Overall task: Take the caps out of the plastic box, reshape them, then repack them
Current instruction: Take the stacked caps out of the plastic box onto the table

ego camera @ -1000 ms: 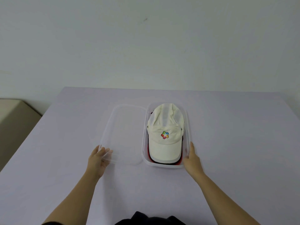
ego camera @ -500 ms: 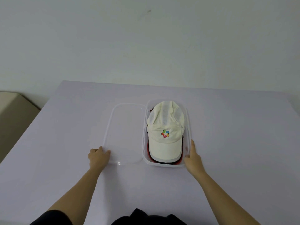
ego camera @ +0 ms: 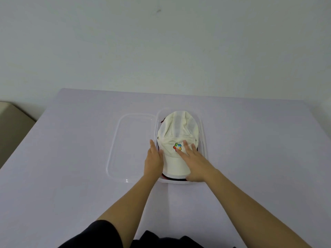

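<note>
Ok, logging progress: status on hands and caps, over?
Left hand open at left edge of white cap, right hand flat on its front. Nothing out of plastic box yet. Lid off, lying left of box; nothing blocking.

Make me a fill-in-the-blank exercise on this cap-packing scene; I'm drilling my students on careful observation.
1. The top cap is ____ in colour.
2. The clear lid lies on the table, to the ____ of the plastic box.
3. The left hand touches the cap's side; the right hand lies flat by its multicoloured ____.
Missing words: white; left; logo.
</note>
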Action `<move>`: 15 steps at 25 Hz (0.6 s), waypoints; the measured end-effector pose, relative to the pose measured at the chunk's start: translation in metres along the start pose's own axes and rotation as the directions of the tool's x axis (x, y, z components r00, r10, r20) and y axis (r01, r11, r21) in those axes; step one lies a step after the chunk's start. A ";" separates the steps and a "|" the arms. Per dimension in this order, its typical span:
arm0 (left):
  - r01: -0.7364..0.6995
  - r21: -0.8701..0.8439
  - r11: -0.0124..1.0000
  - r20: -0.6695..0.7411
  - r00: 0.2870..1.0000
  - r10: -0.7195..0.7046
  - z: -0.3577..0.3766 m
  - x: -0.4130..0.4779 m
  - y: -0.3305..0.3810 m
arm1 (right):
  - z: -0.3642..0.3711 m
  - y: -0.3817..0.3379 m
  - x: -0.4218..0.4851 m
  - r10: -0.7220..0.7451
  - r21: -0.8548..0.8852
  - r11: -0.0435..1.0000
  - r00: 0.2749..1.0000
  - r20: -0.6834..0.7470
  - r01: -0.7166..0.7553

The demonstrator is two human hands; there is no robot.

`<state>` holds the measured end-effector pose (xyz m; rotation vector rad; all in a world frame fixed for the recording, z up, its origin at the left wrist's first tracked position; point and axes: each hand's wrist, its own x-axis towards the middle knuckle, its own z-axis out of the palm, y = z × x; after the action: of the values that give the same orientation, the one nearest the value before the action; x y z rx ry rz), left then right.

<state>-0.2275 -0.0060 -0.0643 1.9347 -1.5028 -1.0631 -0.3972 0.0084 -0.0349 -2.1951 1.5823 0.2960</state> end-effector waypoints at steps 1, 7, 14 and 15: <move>0.027 0.005 1.000 -0.003 1.000 -0.027 0.001 0.001 0.000 | -0.001 0.000 0.005 0.007 -0.046 0.999 0.999 0.031 -0.005; 0.013 0.064 0.998 -0.046 0.999 -0.010 -0.001 0.000 0.001 | -0.006 -0.004 0.019 0.019 -0.282 0.959 0.994 0.107 0.012; 0.019 0.042 0.999 -0.023 1.000 -0.018 -0.003 0.000 0.003 | -0.022 -0.012 0.017 0.033 -0.272 0.962 0.982 0.184 0.019; 0.019 0.032 0.999 -0.021 1.000 -0.018 -0.004 -0.001 0.004 | -0.026 -0.012 0.015 0.042 -0.210 0.978 0.980 0.194 0.000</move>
<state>-0.2271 -0.0067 -0.0589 1.9786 -1.5023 -1.0301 -0.3830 -0.0131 -0.0156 -2.2225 1.5248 0.6939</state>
